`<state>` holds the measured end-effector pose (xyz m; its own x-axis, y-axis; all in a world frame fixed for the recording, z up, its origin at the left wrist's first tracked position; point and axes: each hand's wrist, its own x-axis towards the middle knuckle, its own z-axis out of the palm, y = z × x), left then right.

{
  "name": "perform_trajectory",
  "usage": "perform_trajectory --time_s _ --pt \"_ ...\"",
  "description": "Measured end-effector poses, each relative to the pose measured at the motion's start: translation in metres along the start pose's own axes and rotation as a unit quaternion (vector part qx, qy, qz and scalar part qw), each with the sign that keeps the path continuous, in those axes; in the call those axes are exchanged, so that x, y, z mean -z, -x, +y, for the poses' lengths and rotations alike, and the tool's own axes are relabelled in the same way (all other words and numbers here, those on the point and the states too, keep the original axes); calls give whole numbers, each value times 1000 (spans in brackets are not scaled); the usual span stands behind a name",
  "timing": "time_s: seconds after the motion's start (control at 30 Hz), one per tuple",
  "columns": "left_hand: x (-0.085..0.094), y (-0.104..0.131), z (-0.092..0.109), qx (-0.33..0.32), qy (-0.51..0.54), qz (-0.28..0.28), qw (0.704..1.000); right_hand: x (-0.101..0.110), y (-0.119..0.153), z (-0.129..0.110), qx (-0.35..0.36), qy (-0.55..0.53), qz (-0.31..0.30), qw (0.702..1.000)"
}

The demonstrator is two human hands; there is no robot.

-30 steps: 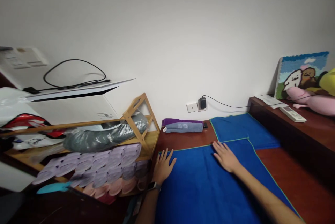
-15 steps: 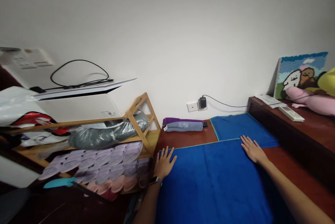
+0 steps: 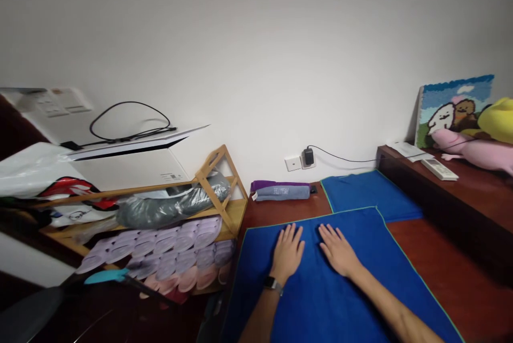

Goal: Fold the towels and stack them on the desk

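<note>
A blue cloth with a green edge (image 3: 320,295) lies spread over the reddish-brown wooden surface (image 3: 433,268). Flat on its left half rests my left hand (image 3: 287,255), fingers stretched out, a watch (image 3: 273,284) on the wrist. My right hand (image 3: 336,251) also lies flat on the cloth, palm down, a short way to the right with its fingers spread. Neither hand holds anything. Behind this cloth, toward the wall, is a second blue cloth (image 3: 368,193), partly overlapped by the front one.
Rolled purple and grey-blue cloths (image 3: 282,192) lie by the wall below a plugged-in black adapter (image 3: 308,156). On the left, a wooden rack (image 3: 224,188) holds slippers (image 3: 160,257) and bagged items. At right, a raised ledge bears a remote (image 3: 440,169) and pink plush toy (image 3: 476,150).
Both hands have slid inward from the cloth's far corners toward its middle, closer together. The front cloth's right corner and edge, formerly by my right hand, now show uncovered.
</note>
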<state>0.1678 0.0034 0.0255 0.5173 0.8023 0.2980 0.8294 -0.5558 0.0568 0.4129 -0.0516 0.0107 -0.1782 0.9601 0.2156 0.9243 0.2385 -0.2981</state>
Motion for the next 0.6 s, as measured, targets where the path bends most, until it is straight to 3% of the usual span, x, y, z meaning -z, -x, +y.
perform_trajectory --time_s 0.07,0.13,0.2,0.3,0.37,0.43,0.5,0.6 --pt "-9 4 25 -16 21 -29 999 -8 3 -21 19 -13 -30 999" --pt "-13 16 23 11 20 -52 998 -8 11 -15 -5 -7 -51 999" --pt "-8 37 -5 59 1 -70 996 2 28 16 -53 13 -62 997" --pt "7 74 -71 130 -40 -76 988 26 67 87 -135 49 -58 988" --pt "19 96 -109 144 -54 -68 986 45 94 131 -200 62 -50 977" --pt "31 108 -127 141 -57 -65 986 60 114 158 -243 67 -44 967" --pt "40 110 -120 139 -56 -48 988 68 122 158 -256 74 -33 963" --pt "46 102 -69 118 -37 5 992 59 116 107 -216 80 -15 973"
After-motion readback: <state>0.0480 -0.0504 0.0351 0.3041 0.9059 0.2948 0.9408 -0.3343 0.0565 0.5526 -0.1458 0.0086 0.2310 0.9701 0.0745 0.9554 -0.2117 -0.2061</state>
